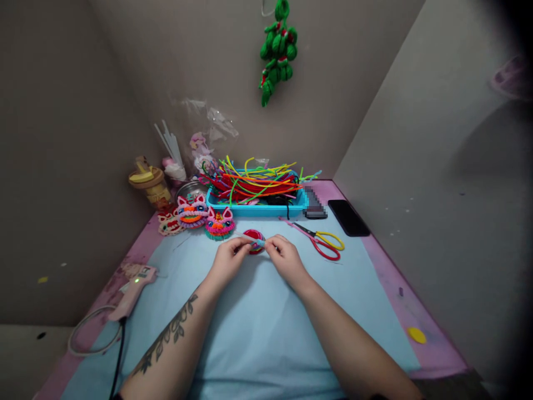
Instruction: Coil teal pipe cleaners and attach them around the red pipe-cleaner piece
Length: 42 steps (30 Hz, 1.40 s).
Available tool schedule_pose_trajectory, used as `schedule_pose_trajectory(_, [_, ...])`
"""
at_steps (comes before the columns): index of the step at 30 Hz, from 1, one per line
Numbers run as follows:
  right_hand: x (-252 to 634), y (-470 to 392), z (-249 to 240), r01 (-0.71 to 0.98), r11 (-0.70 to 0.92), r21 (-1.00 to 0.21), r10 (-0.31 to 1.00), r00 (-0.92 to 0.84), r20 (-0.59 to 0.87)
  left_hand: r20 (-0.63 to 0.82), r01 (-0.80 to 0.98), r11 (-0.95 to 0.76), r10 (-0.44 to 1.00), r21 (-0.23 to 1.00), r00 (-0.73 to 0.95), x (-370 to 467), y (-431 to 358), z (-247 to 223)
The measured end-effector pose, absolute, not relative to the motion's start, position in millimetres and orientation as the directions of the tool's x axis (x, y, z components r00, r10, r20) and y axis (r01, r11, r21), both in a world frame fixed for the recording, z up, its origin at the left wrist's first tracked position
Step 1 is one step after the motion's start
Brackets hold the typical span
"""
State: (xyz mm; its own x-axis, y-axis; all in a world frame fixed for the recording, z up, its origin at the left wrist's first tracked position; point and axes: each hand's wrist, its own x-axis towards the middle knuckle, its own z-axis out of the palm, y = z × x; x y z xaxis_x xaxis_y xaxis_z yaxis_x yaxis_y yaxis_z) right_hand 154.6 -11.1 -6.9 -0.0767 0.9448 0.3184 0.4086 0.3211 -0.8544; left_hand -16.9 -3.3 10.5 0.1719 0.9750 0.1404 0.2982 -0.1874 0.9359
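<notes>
Beyond both hands (231,256) (283,253), a blue tray (258,211) brims with pipe cleaners (262,183).

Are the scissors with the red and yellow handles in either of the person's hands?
No, the scissors lie on the blue cloth, beyond the right hand.

Green ornament (278,47): top cut by upper edge. Dark object (315,204) beside tray (258,211): pixelated. Round red item (253,233): partly behind left hand (231,254). Pale-blue piece (259,242): too small to identify. Black cord (117,361): cut off below.
</notes>
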Motion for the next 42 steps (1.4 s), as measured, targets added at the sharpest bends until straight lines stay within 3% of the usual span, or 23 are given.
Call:
schedule_pose_trajectory(9, [149, -12, -11, 0.436, 0.281, -0.855, 0.94, 0.056, 0.337, 0.064, 0.163, -0.098, 0.977, 0.982, 0.205, -12, -5, 8])
schedule_pose_trajectory(21, [146, -15, -13, 0.428, 0.285, -0.858, 0.928, 0.1, 0.358, 0.004, 0.081, -0.018, 0.986, 0.997, 0.166, -13, -4, -3])
schedule_pose_trajectory(33, [144, -13, -14, 0.45, 0.294, -0.843, 0.921, 0.103, 0.376, -0.014, 0.094, 0.002, 0.992, 0.996, 0.126, -10, -4, -5])
schedule_pose_trajectory(42, [143, -18, -16, 0.582, 0.409, -0.702, 0.871, -0.019, 0.492, 0.01, 0.147, -0.02, 0.998, 0.989, 0.07, -8, -5, -1])
